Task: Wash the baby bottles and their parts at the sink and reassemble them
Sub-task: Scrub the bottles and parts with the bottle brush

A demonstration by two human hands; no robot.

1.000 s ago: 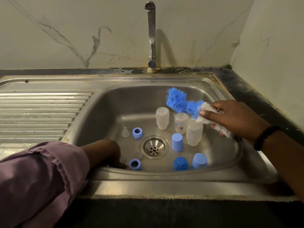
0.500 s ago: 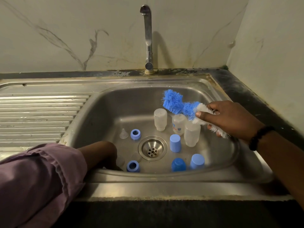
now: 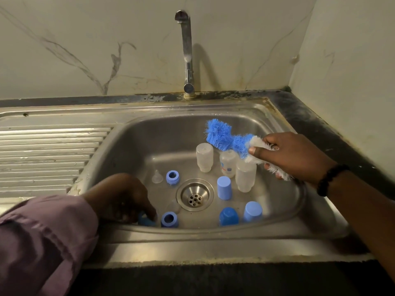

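Right hand (image 3: pixel 292 155) curled around bottle brush (image 3: pixel 233 141), held over three clear bottles (image 3: pixel 245 174) standing neck-down in sink (image 3: pixel 284 212), probably draining and staged for scrubbing; left hand (image 3: pixel 121 197) low at near wall, fingers pinching a blue part (image 3: pixel 145 221), likely a screw ring, beside another blue ring (image 3: pixel 169 219). Caps (image 3: pixel 224 187), a third ring (image 3: pixel 172 177) and clear teat (image 3: pixel 157 176) spread loose around drain (image 3: pixel 195 194), so everything disassembled, nothing reassembled yet. Stainless basin with ribbed drainboard (image 3: pixel 49 157) to left, tap (image 3: pixel 186 50) off, dark stained worktop (image 3: pixel 320 124) edge, marbled wall, dim corner.
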